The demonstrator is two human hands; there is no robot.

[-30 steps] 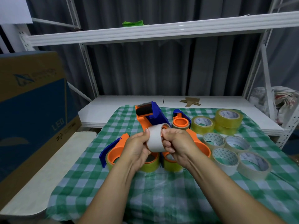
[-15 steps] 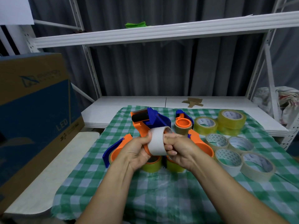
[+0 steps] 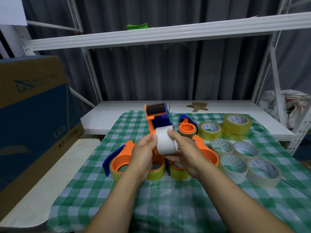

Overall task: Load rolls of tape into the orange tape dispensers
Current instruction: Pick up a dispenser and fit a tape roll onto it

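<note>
Above the green checked cloth (image 3: pixel 168 199) my left hand (image 3: pixel 143 153) grips an orange and blue tape dispenser (image 3: pixel 159 118), its black roller pointing up and away. My right hand (image 3: pixel 184 148) holds a white tape roll (image 3: pixel 165 142) against the dispenser's side, index finger on top and the other fingers curled beneath. The dispenser's hub is hidden behind the roll. On the cloth below lie more orange dispensers: one at the left (image 3: pixel 120 159) with yellowish tape on it, one behind (image 3: pixel 186 128), and one at the right (image 3: pixel 207 153).
Yellow tape rolls (image 3: pixel 210 130) and a stacked pair (image 3: pixel 237 123) stand at the back right; several clear rolls (image 3: pixel 234 165) lie at the right. A large cardboard box (image 3: pixel 33 115) stands at the left. A white shelf (image 3: pixel 168 31) runs overhead.
The dispenser has tipped upward so its black roller now faces me and stands higher. The white roll has turned and sits closer against the dispenser. Both hands keep their hold.
</note>
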